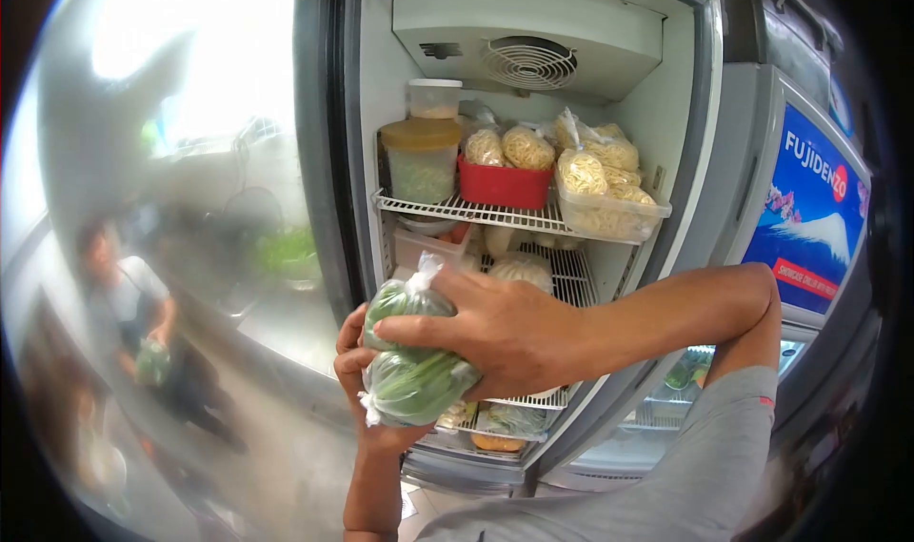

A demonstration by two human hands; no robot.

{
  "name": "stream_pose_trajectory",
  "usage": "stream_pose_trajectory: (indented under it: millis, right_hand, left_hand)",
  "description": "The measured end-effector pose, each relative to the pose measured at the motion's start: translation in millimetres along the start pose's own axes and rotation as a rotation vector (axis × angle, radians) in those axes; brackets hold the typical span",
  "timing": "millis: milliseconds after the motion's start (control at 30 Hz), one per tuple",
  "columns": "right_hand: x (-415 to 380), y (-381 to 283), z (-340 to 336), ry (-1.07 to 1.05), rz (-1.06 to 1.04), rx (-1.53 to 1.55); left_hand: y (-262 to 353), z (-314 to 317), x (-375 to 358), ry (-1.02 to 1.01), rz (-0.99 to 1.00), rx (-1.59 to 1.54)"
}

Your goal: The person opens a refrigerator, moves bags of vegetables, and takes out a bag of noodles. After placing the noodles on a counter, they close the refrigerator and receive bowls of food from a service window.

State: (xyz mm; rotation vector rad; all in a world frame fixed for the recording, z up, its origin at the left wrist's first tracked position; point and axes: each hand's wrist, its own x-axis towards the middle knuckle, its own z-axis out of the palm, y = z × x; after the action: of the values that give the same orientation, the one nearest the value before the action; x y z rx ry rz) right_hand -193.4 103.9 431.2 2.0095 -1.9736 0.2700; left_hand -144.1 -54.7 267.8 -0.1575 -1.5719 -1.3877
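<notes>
There is room above the red tub [506, 183] and under the round fan guard [530, 63]. Noodle bags [527, 149] and a big jar [420, 173] block the top rack [486, 211]. The right hand [514, 331] blocks part of the middle rack [574, 277].

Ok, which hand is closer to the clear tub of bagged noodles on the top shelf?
Right: the right hand is below and left of the clear tub in view; the left hand, cupping the bagged greens, is lower, farther left.
</notes>
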Motion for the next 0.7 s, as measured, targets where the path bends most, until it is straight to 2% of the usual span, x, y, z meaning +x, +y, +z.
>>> stream_pose_trajectory:
  millis: [67, 133, 200, 267, 333, 400, 433, 533, 600, 633, 700]
  right_hand:
    - [1, 6, -5, 0.045, -0.017, -0.076]
    - [3, 16, -14, 0.094, -0.033, -0.151]
    - [9, 31, -33, 0.23, -0.051, -0.353]
    - [15, 51, -58, 0.316, 0.008, -0.473]
    - [24, 80, -81, 0.324, 0.134, -0.616]
    - [30, 124, -93, 0.351, 0.175, -0.767]
    - [31, 146, -98, 0.352, 0.175, -0.769]
    - [36, 194, -108, 0.346, 0.128, -0.932]
    - [39, 215, -110, 0.266, 0.267, -0.967]
    - [41, 224, -109, 0.274, 0.261, -0.97]
    - [44, 243, -105, 0.105, 0.33, -0.977]
  left_hand:
    - [-5, 9, 6, 0.07, 0.38, -0.179]
    - [2, 1, 2, 0.017, 0.335, -0.284]
    - [4, -3, -9, 0.115, 0.413, -0.189]
    - [14, -14, -27, 0.171, 0.421, -0.116]
    - [13, -31, -49, 0.217, 0.441, -0.02]
    - [14, -39, -67, 0.26, 0.431, 0.032]
    - [14, -42, -74, 0.306, 0.423, 0.085]
    - [12, -46, -88, 0.273, 0.381, 0.091]
    - [10, -46, -93, 0.257, 0.366, 0.103]
    - [9, -46, -95, 0.234, 0.341, 0.116]
    - [4, -45, -98, 0.223, 0.336, 0.086]
